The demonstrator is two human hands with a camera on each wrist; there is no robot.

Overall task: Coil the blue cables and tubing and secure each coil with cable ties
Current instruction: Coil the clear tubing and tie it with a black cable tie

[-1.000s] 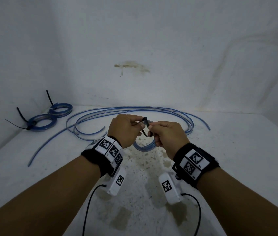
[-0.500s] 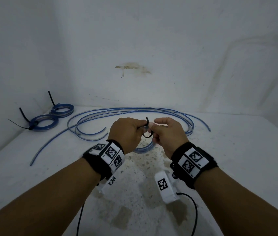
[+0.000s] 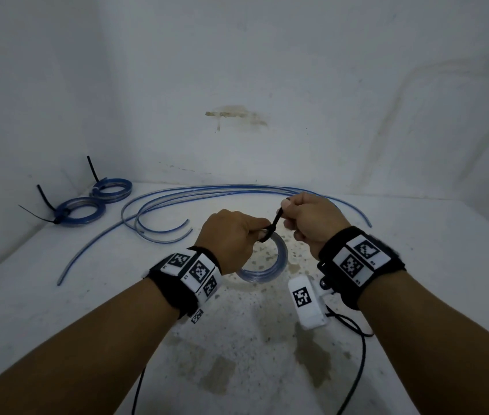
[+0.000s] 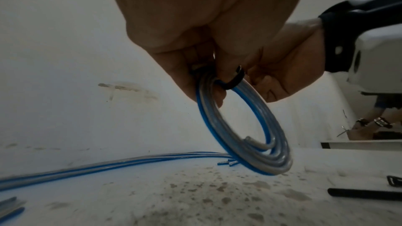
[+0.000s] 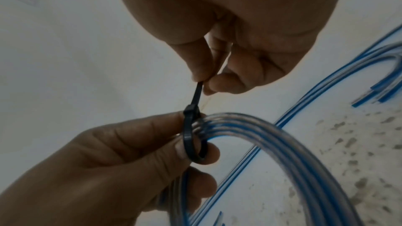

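My left hand (image 3: 237,238) grips a small coil of clear-and-blue tubing (image 3: 270,266) just above the white table. A black cable tie (image 5: 191,137) loops round the coil where my fingers hold it; the loop is still loose round the strands. My right hand (image 3: 309,218) pinches the tie's tail (image 5: 198,92) between thumb and forefinger, up and to the right of the tie's head. In the left wrist view the coil (image 4: 256,137) hangs below the fingers with the tie (image 4: 233,81) at its top.
Long loose blue tubes (image 3: 207,194) curve across the back of the table (image 3: 416,265). Two tied coils (image 3: 83,209) (image 3: 113,187) with black tie tails lie at the back left corner by the wall. Spare black ties (image 4: 365,195) lie at the right.
My right hand has moved up and right, drawing the tie's tail out through its head. The loop round the coil has shrunk. My left hand keeps its grip.
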